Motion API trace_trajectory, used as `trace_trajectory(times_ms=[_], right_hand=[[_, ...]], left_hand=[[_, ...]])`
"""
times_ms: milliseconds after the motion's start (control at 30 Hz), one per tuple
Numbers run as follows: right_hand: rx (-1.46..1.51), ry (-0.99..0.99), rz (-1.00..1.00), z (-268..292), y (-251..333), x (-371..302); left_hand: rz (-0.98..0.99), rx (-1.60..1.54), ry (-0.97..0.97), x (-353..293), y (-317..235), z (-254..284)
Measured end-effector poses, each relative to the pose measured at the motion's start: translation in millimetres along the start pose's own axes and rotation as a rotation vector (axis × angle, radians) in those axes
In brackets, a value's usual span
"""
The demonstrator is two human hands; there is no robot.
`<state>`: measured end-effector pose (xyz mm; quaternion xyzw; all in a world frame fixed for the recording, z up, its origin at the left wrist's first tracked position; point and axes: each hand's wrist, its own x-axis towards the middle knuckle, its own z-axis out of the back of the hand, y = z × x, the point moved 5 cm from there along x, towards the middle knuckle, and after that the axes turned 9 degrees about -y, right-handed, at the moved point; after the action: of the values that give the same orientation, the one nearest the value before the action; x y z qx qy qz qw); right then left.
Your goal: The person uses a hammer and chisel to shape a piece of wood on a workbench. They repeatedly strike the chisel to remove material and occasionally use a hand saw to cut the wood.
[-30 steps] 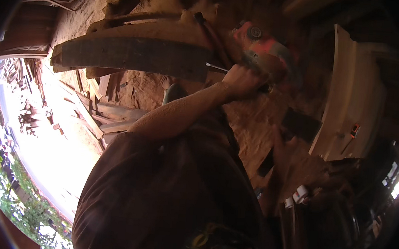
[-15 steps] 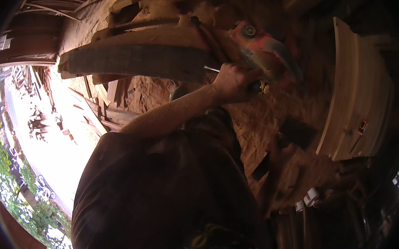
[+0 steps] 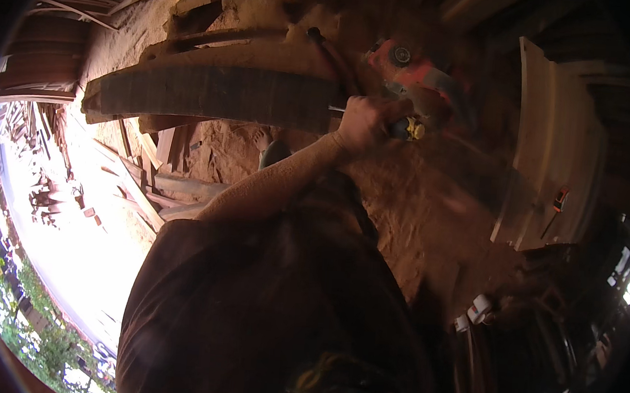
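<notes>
While left fingers [image 3: 372,111] curl closed around a yellow-ended handle [image 3: 414,129], right hand [image 3: 463,202] blurred

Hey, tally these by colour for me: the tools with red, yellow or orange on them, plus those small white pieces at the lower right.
Red power tool: 1
Yellow-ended tool, in the left hand: 1
Orange-and-black tool, on the pale board: 1
Small white pieces: 2
Total: 5
</notes>
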<state>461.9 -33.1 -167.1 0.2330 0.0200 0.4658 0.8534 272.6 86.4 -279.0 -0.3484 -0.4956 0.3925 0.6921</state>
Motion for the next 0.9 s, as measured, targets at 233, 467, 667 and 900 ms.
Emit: trace_trajectory(times_ms=[233, 467, 667, 900], right_hand=[[0.077, 0.205, -0.174, -36, -53, -44], [0.525, 0.335, -0.702, -65, -119, -127], [0.576, 0.315, -0.854, -74, -117, -144], [0.620, 0.249, -0.769, -79, -111, -149]], left_hand=[[-0.082, 0.319, 0.431, -37, 14, -30], [-0.147, 0.380, 0.774, -51, 11, -49], [-0.362, 0.813, 1.279, -81, 25, -55], [-0.453, 0.692, 0.844, -66, 2, -42]])
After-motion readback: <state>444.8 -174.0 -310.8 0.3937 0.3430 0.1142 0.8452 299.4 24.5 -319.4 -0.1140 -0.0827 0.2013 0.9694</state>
